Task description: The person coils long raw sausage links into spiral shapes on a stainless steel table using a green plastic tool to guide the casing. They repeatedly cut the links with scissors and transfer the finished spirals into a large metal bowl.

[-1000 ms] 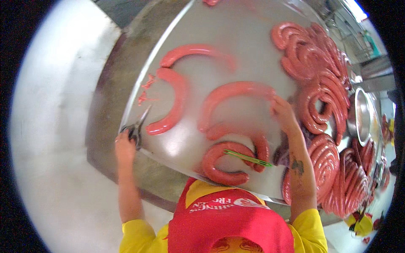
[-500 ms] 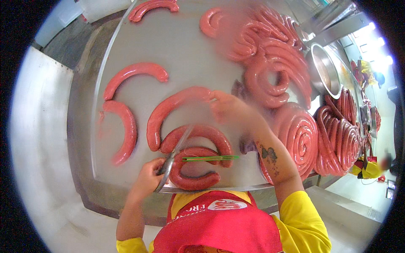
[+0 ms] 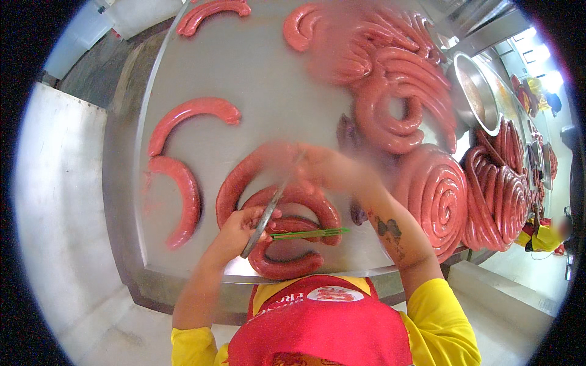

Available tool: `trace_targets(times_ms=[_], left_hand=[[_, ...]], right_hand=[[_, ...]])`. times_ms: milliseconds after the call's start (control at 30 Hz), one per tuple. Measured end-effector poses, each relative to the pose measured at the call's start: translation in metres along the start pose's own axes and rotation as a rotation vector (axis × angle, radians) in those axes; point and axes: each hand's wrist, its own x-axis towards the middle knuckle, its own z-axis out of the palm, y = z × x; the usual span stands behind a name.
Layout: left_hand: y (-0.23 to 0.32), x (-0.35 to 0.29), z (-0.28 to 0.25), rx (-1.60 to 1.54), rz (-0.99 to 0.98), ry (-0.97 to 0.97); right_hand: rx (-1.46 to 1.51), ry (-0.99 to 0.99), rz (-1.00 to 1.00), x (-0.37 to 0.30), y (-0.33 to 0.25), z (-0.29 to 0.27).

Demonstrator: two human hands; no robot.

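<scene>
My left hand (image 3: 237, 235) is closed around a long metal knife (image 3: 268, 210) that slants up and right. Thin green ties (image 3: 308, 233) stick out to the right from the same hand. At the upper end of a curved pink sausage (image 3: 228, 194), my right hand (image 3: 332, 166) has its fingers closed; blur hides their exact grip. The knife's far end reaches these fingers. Below it, another curved sausage (image 3: 326, 210) arches over a third sausage (image 3: 287, 266) near the table's front edge, partly behind the left hand and ties.
Two curved sausages (image 3: 194, 111) (image 3: 188, 201) touch end to end on the left of the metal table (image 3: 244, 61). More lie at the far left. Long sausage coils (image 3: 433, 198) fill the right side, with darker coils (image 3: 500, 195) beyond. A metal bowl (image 3: 473, 91) stands behind them.
My left hand has moved up and slightly right with the knife and ties. My right hand has come slightly nearer, and the knife's far end now meets its fingers.
</scene>
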Motion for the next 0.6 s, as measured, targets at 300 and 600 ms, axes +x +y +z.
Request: trace_targets(times_ms=[300,600], left_hand=[[-0.019,-0.020,-0.022,0.367,0.155,0.194],[-0.037,-0.126,-0.075,0.085,-0.002,0.820]], right_hand=[[-1.361,0.387,0.053,-0.002,-0.040,0.016],[-1.145,0.838,-1.040,-0.009,-0.234,0.116]])
